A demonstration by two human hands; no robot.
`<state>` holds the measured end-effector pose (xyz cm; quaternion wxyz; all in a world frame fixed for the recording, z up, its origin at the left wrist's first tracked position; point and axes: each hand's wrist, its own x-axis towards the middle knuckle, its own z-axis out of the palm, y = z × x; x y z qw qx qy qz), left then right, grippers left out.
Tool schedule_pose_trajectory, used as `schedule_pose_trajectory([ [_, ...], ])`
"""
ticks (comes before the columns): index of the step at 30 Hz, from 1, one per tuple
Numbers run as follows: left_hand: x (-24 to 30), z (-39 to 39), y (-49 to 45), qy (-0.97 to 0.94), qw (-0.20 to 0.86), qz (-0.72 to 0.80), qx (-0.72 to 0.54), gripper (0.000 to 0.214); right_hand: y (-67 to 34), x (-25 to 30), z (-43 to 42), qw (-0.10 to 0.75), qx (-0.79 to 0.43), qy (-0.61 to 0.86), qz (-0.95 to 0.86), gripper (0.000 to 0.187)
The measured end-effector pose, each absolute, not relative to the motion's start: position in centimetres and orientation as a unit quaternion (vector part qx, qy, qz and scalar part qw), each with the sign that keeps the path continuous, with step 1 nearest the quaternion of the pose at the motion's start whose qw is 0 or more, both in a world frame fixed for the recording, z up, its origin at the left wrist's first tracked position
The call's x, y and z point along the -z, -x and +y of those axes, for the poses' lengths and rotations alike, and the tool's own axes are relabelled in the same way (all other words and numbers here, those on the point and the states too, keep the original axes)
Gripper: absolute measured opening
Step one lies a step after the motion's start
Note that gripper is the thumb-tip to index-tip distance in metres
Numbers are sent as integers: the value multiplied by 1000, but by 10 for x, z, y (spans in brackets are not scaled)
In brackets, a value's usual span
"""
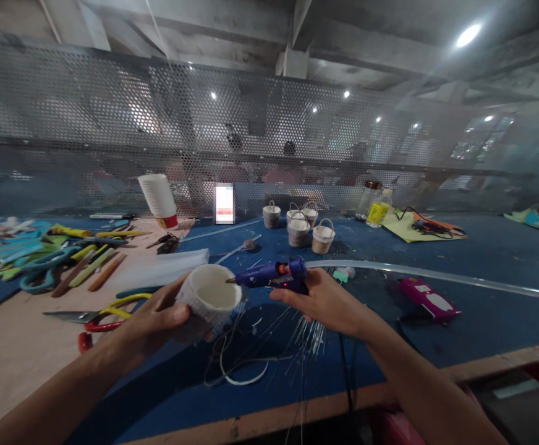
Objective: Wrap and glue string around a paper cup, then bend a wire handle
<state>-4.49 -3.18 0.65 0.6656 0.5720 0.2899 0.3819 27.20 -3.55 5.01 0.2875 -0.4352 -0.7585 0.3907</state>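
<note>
My left hand (158, 318) grips a small white rope-wrapped cup (209, 298), tilted with its opening towards me. My right hand (327, 303) is closed round a blue hot glue gun (274, 276). The gun's nozzle touches the cup's rim on the right side. A long clear glue stick (427, 272) juts out of the back of the gun to the right. Thin glue strings hang below the gun.
Several finished little baskets (300, 225) stand at the back of the blue work table (483, 247). Scissors (107, 309), coloured sticks and a stack of paper cups (158, 199) lie left. A pink box (429, 298) lies right. A white cord loop (244, 371) lies near the table's front edge.
</note>
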Motion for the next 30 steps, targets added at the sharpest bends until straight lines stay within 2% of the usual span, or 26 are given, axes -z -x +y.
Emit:
schedule_pose_trajectory([
  [20, -12, -33, 44, -577, 645, 318, -387, 80, -271, -49, -35, 284, -388, 437, -760, 51],
  [30, -16, -35, 42, -580, 638, 323, -389, 74, -272, -52, -36, 278, -392, 426, -766, 46],
])
